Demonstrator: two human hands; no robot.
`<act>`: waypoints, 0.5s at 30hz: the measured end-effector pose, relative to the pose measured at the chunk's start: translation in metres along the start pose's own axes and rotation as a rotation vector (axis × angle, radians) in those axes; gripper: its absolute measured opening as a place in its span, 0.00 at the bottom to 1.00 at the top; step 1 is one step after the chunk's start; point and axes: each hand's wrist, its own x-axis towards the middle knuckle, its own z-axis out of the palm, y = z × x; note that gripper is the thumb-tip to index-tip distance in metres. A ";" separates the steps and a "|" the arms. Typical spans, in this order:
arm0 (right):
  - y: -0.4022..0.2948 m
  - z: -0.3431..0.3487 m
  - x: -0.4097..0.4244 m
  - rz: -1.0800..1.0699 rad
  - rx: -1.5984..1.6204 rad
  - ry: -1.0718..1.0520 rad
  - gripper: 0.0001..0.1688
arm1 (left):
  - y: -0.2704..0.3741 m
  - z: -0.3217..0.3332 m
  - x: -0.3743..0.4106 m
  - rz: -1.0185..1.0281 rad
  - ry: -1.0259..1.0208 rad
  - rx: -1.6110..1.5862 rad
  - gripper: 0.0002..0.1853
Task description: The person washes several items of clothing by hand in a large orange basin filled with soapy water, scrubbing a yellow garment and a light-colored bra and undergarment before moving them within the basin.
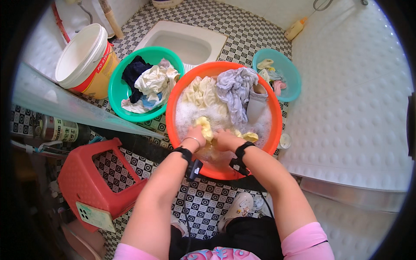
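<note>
An orange basin (276, 130) of sudsy water stands in front of me. Both hands are in it, near its front side. My left hand (195, 135) grips a pale yellow cloth (204, 127) that bulges up above the fingers. My right hand (225, 139) is beside it, its fingers partly hidden in the water and cloth; more yellow cloth (248, 136) shows to its right. Toward the back of the basin lie a cream garment (203, 92), a crumpled lilac-grey garment (235, 86) and a grey piece (256, 107) hanging over the inner side.
A green basin (113, 97) of clothes and a white-yellow bucket (94, 65) stand left. A teal basin (294, 74) with small items is at the back right. Behind is a squat toilet (185, 44). A red plastic stool (94, 175) and a glass panel (81, 97) are at the left.
</note>
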 end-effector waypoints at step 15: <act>-0.010 -0.047 -0.123 -0.071 2.198 -0.014 0.51 | 0.097 -0.098 -0.075 0.854 -0.083 -1.330 0.23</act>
